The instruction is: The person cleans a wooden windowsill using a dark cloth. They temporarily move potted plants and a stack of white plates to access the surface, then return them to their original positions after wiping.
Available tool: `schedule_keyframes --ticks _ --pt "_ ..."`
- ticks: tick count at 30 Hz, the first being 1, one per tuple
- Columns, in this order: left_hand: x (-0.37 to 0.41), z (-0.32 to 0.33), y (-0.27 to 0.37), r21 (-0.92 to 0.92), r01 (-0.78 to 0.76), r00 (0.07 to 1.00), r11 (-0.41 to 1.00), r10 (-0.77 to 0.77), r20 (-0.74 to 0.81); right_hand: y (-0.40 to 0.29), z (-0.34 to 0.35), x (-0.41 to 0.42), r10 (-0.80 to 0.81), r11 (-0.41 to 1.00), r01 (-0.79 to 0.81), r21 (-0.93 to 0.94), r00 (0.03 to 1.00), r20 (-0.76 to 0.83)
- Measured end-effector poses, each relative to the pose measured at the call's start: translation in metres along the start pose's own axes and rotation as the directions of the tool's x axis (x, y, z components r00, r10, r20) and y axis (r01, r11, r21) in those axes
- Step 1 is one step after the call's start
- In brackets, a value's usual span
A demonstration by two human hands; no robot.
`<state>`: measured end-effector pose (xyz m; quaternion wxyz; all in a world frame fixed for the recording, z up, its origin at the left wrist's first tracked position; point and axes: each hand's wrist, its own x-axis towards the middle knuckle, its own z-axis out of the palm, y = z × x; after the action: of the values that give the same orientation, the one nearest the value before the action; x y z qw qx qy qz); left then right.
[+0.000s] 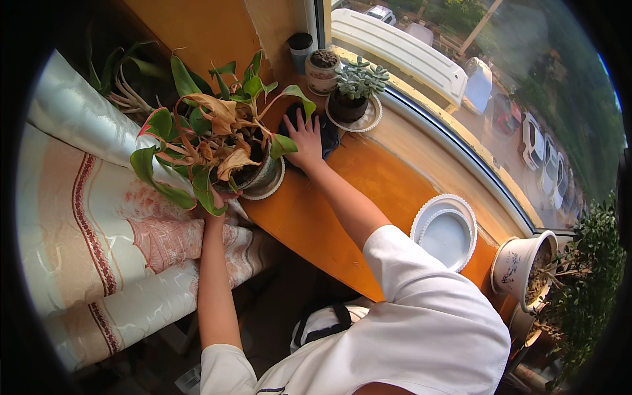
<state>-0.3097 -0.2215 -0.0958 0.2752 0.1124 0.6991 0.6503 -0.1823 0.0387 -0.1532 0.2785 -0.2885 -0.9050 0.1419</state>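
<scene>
My right hand [304, 143] lies flat with spread fingers on a dark cloth [330, 136] on the orange-brown wooden sill [365, 168]. Beside it stands a potted plant [232, 113] with green, pink-edged leaves and dry brown ones, its pot [261, 178] on a white scalloped saucer [277, 187]. My left hand [224, 197] is at the near side of this pot, mostly hidden by leaves, so its grip cannot be made out. Just past the cloth, a succulent [363, 79] in a dark pot [347, 106] sits on another white saucer [374, 118].
A small pot of soil [323, 71] and a dark-lidded container [300, 49] stand in the far corner. Stacked white saucers [444, 232] lie on the sill. A bushy plant in a white pot [513, 269] is at right. Window glass borders the sill; a patterned curtain [98, 222] hangs left.
</scene>
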Motion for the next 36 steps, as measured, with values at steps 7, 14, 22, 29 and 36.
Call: schedule_keyframes --ticks 7,14,22,29,36 --pt "0.008 -0.02 0.016 0.025 0.142 0.986 0.99 -0.139 -0.098 -0.056 -0.108 -0.16 -0.012 0.994 -0.011 0.108 0.979 0.202" --pt "-0.013 -0.002 0.043 0.189 0.302 0.953 0.934 -0.303 -0.024 0.007 -0.139 -0.165 0.005 0.999 -0.014 0.05 0.985 0.173" --pt "-0.011 0.003 0.037 0.084 0.282 0.959 0.956 -0.279 -0.049 0.164 -0.13 -0.059 0.311 0.91 -0.314 -0.27 0.949 -0.057" --pt "-0.032 0.047 0.047 -0.016 -0.005 0.999 1.0 0.006 0.034 0.134 -0.128 -0.09 0.357 0.889 -0.362 -0.281 0.931 -0.07" --pt "0.0 0.13 0.071 -0.111 0.066 0.975 0.992 -0.041 0.219 0.021 -0.163 -0.188 0.214 0.971 -0.207 -0.12 0.976 0.044"
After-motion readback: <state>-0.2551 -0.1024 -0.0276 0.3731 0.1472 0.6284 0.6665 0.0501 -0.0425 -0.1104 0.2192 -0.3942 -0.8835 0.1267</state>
